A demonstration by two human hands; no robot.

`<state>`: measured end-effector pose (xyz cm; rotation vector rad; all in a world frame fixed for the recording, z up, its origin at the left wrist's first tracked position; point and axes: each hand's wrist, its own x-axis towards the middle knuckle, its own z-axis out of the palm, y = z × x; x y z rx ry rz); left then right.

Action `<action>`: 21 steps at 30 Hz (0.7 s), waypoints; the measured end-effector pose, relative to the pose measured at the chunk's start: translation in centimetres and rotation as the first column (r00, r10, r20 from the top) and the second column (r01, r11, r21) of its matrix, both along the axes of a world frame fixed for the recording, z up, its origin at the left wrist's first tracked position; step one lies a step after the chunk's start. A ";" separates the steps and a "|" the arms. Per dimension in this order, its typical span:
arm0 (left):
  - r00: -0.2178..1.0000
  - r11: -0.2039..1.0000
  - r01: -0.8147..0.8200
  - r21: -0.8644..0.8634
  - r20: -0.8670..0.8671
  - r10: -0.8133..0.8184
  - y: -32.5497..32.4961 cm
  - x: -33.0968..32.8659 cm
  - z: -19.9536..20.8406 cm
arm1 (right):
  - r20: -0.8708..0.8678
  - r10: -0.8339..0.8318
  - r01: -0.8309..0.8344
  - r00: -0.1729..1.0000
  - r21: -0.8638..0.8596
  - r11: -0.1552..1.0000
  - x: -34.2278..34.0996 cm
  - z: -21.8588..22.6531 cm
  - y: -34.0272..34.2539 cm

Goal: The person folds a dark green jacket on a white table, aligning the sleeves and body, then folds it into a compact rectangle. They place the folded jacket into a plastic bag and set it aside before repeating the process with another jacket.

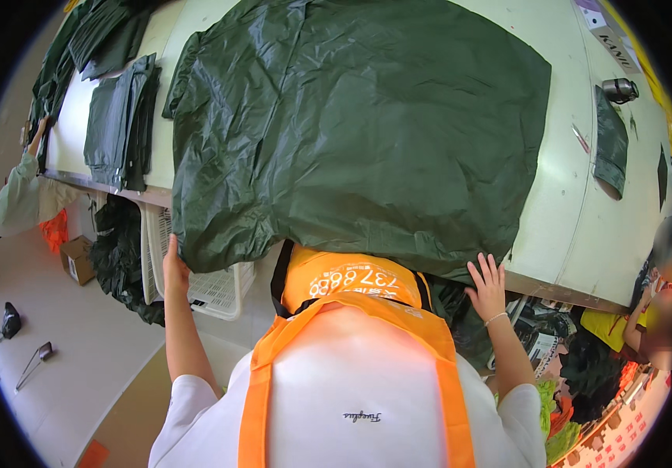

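A large sheet of shiny dark green coated fabric point(398, 125) lies spread over the pale table, creased on its left side. Its near edge hangs over the table's front edge against my orange apron point(351, 281). At the near left corner my left hand point(175, 269) is closed on the fabric's edge, its fingers partly hidden. My right hand point(489, 290) rests by the near right corner with fingers spread, touching the fabric's edge.
Folded dark green pieces point(121, 125) lie left on the table point(566, 195). At right are a metal flask point(620, 91), a small pointed tool point(580, 139) and a dark green piece point(610, 148). A white plastic basket point(223, 292) stands below the table. Other people are at far left and right.
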<state>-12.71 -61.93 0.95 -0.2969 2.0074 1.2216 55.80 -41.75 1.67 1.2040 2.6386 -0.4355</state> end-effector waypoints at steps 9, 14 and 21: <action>0.991 0.979 0.132 0.153 -0.013 -0.131 7.1 0.6 0.9 | -0.255 -0.185 0.191 0.949 0.000 0.982 2.7 0.6 7.1; 0.984 0.868 0.175 0.464 -0.052 -0.171 14.3 -3.2 7.1 | -0.599 -0.526 0.690 0.604 0.063 0.721 1.7 10.3 17.9; 0.999 0.806 0.033 0.591 -0.043 -0.009 14.9 -1.6 14.2 | -0.667 -0.381 0.646 0.640 0.199 0.737 1.2 15.1 17.2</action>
